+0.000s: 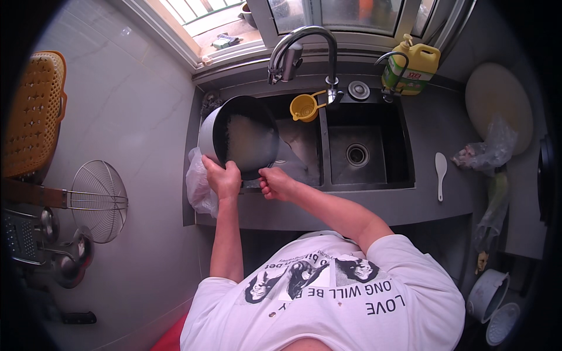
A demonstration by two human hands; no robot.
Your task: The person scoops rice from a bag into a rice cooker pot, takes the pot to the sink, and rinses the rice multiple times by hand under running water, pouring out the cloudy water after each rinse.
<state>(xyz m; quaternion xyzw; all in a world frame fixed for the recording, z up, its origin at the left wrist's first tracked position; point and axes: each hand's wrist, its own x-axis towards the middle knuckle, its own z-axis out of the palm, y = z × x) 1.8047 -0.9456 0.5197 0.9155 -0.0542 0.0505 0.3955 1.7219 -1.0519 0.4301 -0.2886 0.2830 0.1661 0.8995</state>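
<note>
A dark-lined pot with a pale outside (221,131) is tilted to the right over the left basin of the double sink (324,145). Cloudy water and white grains, which look like rice (246,138), lie inside it. My left hand (224,177) grips the pot's near left rim, thumb on top. At the pot's near right edge is my right hand (275,183), its fingers curled against the rim; what exactly they pinch is partly hidden. A yellow plastic strainer cup (304,108) hangs at the divider, below the chrome faucet (332,57).
Behind the sink stand a yellow detergent jug (410,66) and a metal drain plug (358,90). A white rice paddle (441,175) and a plastic bag (496,145) lie on the right counter. Another bag (199,184) sits left of the pot. A wire skimmer (100,201) hangs left.
</note>
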